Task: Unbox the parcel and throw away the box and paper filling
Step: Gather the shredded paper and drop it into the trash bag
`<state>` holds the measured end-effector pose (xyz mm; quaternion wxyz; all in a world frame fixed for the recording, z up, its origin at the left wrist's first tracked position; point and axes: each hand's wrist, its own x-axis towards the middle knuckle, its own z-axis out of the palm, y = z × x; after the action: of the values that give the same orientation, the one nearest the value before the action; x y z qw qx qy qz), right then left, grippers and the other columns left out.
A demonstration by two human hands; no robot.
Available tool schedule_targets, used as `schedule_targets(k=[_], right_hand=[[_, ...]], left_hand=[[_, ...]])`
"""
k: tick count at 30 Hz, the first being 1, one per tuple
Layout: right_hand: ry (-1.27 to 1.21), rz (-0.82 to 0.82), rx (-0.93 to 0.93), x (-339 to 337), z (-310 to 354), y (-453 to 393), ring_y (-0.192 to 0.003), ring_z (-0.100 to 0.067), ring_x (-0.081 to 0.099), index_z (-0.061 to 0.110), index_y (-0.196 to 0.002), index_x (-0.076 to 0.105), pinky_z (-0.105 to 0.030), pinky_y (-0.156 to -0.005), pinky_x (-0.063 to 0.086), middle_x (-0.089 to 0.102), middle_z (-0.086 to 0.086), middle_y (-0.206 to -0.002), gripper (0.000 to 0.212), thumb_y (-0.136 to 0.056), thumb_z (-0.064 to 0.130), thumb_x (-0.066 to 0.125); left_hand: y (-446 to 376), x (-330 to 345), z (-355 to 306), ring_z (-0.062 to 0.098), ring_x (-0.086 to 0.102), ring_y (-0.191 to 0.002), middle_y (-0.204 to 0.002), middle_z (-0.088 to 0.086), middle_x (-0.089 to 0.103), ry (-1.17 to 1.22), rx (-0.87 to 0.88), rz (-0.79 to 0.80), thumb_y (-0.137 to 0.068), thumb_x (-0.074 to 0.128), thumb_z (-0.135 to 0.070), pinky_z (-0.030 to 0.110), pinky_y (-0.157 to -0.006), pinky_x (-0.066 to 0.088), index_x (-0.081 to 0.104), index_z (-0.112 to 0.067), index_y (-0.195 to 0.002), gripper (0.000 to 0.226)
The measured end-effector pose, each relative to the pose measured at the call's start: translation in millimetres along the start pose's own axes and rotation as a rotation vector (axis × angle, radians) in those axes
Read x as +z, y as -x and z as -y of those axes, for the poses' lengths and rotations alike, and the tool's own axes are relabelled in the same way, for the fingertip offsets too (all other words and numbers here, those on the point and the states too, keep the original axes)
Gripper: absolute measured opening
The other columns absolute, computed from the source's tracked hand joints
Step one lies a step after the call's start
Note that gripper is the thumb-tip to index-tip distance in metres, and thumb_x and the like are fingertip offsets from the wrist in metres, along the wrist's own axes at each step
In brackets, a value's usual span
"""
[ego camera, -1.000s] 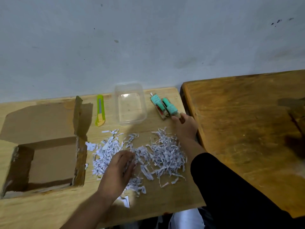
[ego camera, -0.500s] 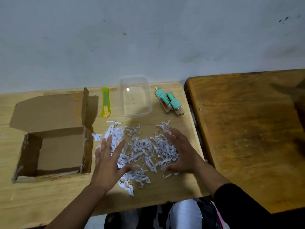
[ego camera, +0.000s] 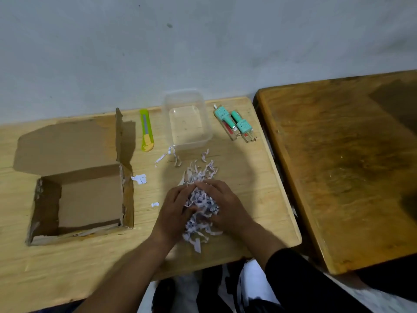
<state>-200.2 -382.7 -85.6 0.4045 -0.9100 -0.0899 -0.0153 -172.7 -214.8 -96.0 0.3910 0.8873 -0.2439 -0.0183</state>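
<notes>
Both hands cup a heap of white shredded paper filling (ego camera: pixel 202 205) on the pale wooden worktop (ego camera: pixel 237 168): the left hand (ego camera: pixel 174 210) presses in from one side and the right hand (ego camera: pixel 222 205) from the other, fingers curled round the strips so the heap bunches between the palms. The open brown cardboard box (ego camera: pixel 90 199), empty as far as can be seen, sits to the left with its lid flap folded back. Loose strips lie beyond the fingertips toward the clear plastic container (ego camera: pixel 187 119), and stray scraps (ego camera: pixel 140 179) rest beside the box. To gather well, the hands should probably squeeze the heap tight and low against the worktop before lifting, since shreds like these spill from any gap; a second sweep looks needed for the strays. The yellow-green utility knife (ego camera: pixel 146 131) and the two teal-capped bottles (ego camera: pixel 234 124) lie near the wall, well apart from the heap.
</notes>
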Motion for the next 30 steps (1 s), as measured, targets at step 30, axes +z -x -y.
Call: schedule_targets(k=[30], right_hand=[[0.117,-0.637,0.757,-77.9,77.0,288.2,-0.117,-0.021,0.052,0.017,-0.128,0.053,-0.010,-0.095,0.032,0.057,-0.009,-0.126,0.059,-0.073,0.014,0.075]], left_hand=[[103.3,98.5,-206.9,0.012,0.049,-0.109,-0.122,0.009,0.057,0.372,0.277,0.575,-0.089,0.040,-0.028,0.001,-0.088,0.029,0.057,-0.014,-0.121,0.038]])
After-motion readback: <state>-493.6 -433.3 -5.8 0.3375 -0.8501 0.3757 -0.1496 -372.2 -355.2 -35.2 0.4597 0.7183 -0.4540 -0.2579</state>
